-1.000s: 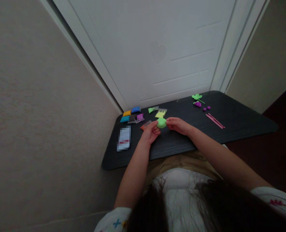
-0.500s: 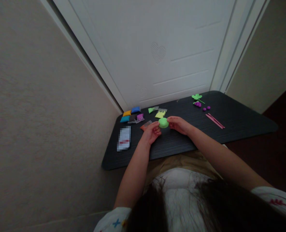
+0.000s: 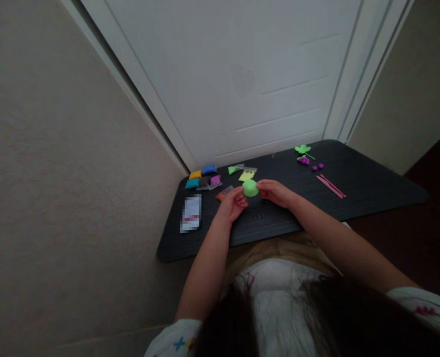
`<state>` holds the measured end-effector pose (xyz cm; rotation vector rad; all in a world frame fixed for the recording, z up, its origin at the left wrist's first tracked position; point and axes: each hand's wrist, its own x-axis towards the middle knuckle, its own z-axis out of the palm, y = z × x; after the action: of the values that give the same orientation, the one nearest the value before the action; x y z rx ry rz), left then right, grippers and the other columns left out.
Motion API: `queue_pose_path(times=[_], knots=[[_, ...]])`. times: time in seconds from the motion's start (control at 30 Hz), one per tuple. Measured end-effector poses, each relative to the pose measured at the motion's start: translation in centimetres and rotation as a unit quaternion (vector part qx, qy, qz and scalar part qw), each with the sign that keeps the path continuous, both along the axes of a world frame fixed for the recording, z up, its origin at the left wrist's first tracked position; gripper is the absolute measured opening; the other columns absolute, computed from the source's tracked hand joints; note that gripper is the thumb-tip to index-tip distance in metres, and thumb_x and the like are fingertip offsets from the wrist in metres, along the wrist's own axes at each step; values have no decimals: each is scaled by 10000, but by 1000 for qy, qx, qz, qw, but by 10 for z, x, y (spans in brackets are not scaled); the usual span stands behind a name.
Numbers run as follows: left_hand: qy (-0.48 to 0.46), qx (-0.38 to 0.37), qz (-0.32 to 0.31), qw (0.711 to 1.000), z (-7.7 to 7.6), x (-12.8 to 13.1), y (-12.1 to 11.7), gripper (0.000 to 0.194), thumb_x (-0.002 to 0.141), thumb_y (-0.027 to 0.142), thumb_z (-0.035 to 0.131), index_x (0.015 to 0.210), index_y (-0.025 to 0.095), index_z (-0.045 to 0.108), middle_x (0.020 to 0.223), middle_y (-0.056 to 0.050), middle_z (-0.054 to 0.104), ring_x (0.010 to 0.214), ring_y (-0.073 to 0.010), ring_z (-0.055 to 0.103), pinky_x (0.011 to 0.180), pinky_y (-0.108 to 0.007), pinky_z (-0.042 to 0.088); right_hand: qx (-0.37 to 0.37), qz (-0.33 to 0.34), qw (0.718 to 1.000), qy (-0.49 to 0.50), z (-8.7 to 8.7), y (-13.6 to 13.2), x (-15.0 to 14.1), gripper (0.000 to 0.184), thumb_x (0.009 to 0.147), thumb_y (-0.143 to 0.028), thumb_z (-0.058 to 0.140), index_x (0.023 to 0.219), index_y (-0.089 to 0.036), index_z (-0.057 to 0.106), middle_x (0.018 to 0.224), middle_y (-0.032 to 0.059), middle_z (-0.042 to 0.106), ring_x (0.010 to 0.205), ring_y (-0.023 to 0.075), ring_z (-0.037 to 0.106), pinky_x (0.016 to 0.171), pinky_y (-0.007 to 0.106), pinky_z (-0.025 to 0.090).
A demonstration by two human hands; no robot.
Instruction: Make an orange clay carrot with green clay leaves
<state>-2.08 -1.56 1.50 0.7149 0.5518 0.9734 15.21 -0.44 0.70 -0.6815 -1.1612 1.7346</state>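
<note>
A round lump of light green clay (image 3: 250, 188) is held just above the dark table (image 3: 354, 198), pinched between both hands. My left hand (image 3: 232, 204) grips its left side with curled fingers. From the right, the fingertips of my right hand (image 3: 276, 192) close on the lump. An orange clay packet (image 3: 223, 193) lies just behind my left hand.
Small clay packets lie at the back left: orange-yellow (image 3: 195, 174), blue (image 3: 208, 169), teal (image 3: 192, 183), purple (image 3: 215, 180), green (image 3: 235, 168), yellow (image 3: 247, 175). A white card (image 3: 191, 212) lies left. A green clay leaf (image 3: 302, 148), purple balls (image 3: 303, 160) and pink sticks (image 3: 330, 186) lie right. A white door stands behind.
The green lump has turned slightly between my fingers, shifting a little right and back left. Both hands stay in the same place.
</note>
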Motion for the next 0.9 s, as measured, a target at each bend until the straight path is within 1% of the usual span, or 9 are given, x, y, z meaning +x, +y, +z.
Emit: queue_pose_path(times=[0.23, 0.33, 0.4, 0.47, 0.53, 0.63, 0.7, 0.77, 0.9], knots=[[23, 9, 23, 999, -3, 0, 2, 248, 666, 236, 630, 619, 158, 400, 458, 90, 233, 383, -25, 265, 380, -159, 198, 5, -3, 1000, -13, 0, -1, 0, 199, 630, -321, 637, 692, -164, 532, 531, -54, 424, 493, 62, 357, 500, 227, 259], [17, 15, 30, 999, -5, -1, 4, 228, 679, 231, 622, 633, 158, 410, 452, 91, 229, 378, -23, 258, 378, -156, 197, 13, -14, 999, -29, 0, 0, -1, 220, 626, -336, 636, 736, -173, 538, 549, -56, 430, 492, 61, 352, 500, 226, 263], [9, 13, 35, 999, -5, -2, 5, 212, 687, 227, 615, 644, 157, 420, 447, 93, 226, 374, -22, 256, 378, -155, 201, 30, -45, 997, -53, -1, 2, -2, 243, 640, -358, 621, 794, -188, 542, 561, -57, 428, 493, 66, 349, 499, 227, 266], [1, 6, 38, 999, -6, -2, 6, 206, 690, 226, 612, 645, 156, 424, 445, 93, 231, 372, -21, 256, 379, -155, 208, 73, -108, 988, -86, -2, 3, -2, 243, 665, -371, 595, 829, -200, 541, 588, -50, 435, 515, 77, 364, 509, 232, 280], [-6, -8, 42, 999, -5, -2, 7, 211, 690, 226, 610, 635, 154, 420, 444, 92, 241, 370, -21, 256, 377, -157, 217, 149, -188, 961, -134, -2, 3, -1, 223, 691, -372, 568, 840, -208, 544, 643, -32, 458, 569, 95, 398, 548, 245, 315], [-13, -34, 50, 998, -4, -2, 8, 225, 695, 228, 602, 611, 154, 407, 441, 91, 248, 365, -20, 260, 375, -158, 227, 272, -270, 894, -232, 0, -3, -2, 227, 724, -368, 540, 893, -217, 554, 753, 3, 489, 645, 123, 426, 627, 275, 355], [-16, -44, 50, 998, -3, -2, 8, 213, 704, 222, 591, 612, 153, 412, 441, 89, 253, 363, -21, 263, 373, -159, 228, 339, -279, 852, -286, 2, -9, -3, 264, 737, -364, 532, 956, -218, 553, 804, 24, 493, 660, 134, 425, 658, 291, 368], [-16, -48, 48, 998, -3, -2, 9, 199, 712, 217, 581, 616, 152, 419, 439, 88, 256, 361, -22, 266, 369, -161, 225, 387, -267, 824, -316, 4, -15, -6, 292, 744, -352, 530, 1003, -220, 548, 842, 39, 495, 670, 139, 425, 681, 299, 377], [-9, -53, 44, 998, -4, -2, 9, 204, 716, 221, 576, 609, 150, 418, 434, 87, 259, 361, -23, 274, 368, -162, 229, 416, -246, 805, -344, 4, -17, -9, 286, 763, -337, 510, 1023, -226, 550, 891, 52, 504, 682, 141, 438, 677, 292, 391]])
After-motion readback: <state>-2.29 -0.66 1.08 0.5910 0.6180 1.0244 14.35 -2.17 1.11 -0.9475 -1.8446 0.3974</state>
